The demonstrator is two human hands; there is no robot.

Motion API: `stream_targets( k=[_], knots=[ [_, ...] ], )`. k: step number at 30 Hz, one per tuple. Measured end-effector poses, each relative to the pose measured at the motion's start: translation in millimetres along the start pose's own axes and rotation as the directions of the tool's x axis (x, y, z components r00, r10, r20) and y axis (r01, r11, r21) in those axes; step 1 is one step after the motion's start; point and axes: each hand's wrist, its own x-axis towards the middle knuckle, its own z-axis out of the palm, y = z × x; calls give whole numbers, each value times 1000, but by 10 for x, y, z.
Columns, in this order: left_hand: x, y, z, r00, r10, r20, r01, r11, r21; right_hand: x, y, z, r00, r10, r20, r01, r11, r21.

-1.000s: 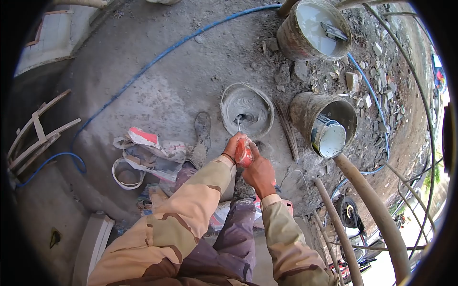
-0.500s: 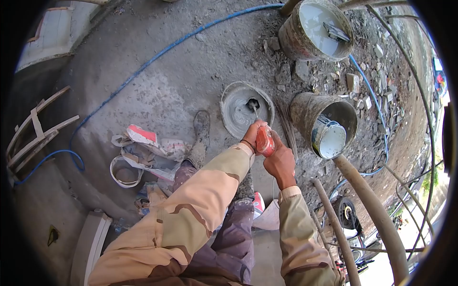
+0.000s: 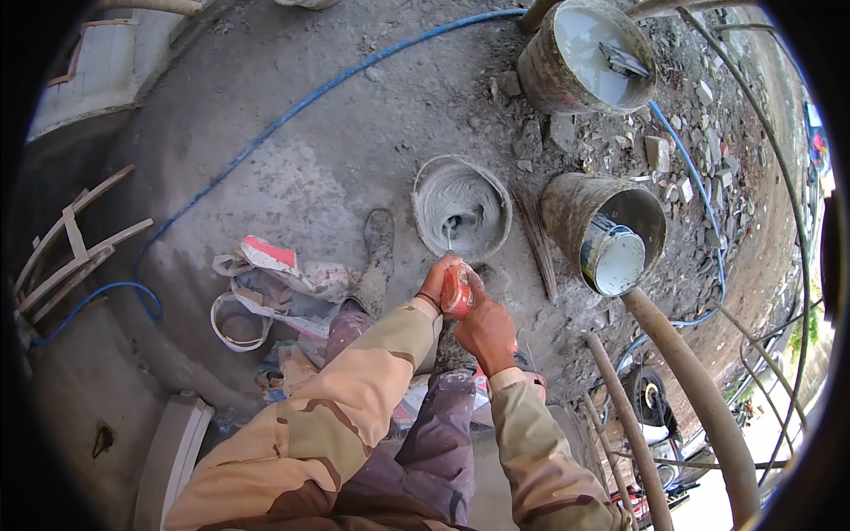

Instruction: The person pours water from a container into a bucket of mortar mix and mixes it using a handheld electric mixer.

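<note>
Both my hands hold a red power mixer (image 3: 457,290) over a round bucket (image 3: 506,221) of wet grey mortar (image 3: 460,193). My left hand (image 3: 434,281) wraps the tool's front end, and my right hand (image 3: 487,332) grips its rear. The thin metal shaft (image 3: 449,237) runs down from the tool into the mix, where a dark hollow shows around it. The paddle itself is hidden in the mortar.
Right of the mortar stand a bucket (image 3: 556,208) with a smaller white-lidded pail (image 3: 618,264) inside and, farther off, a bucket of cloudy water (image 3: 584,53). A blue hose (image 3: 292,108), torn bags (image 3: 310,276), wooden poles (image 3: 686,389) and rubble (image 3: 657,152) lie around.
The mixer and both hands swung right half a second ago and have now come back left. The shaft has moved from the mortar's upper right to its lower left.
</note>
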Motion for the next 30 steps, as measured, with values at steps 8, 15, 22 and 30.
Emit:
stream_targets(
  k=[8, 15, 22, 30],
  knots=[
    [58, 556, 571, 997, 1, 80, 1, 1000, -22, 377, -115, -254, 993, 7, -117, -7, 1000, 7],
    [451, 191, 827, 993, -76, 94, 85, 992, -91, 353, 207, -479, 986, 58, -155, -63, 998, -24],
    [392, -166, 555, 995, -78, 67, 80, 996, -38, 144, 377, -293, 987, 91, -134, -96, 995, -31],
    [163, -47, 1, 1000, -11, 26, 12, 999, -51, 44, 110, -6, 995, 90, -43, -89, 996, 15]
  ],
)
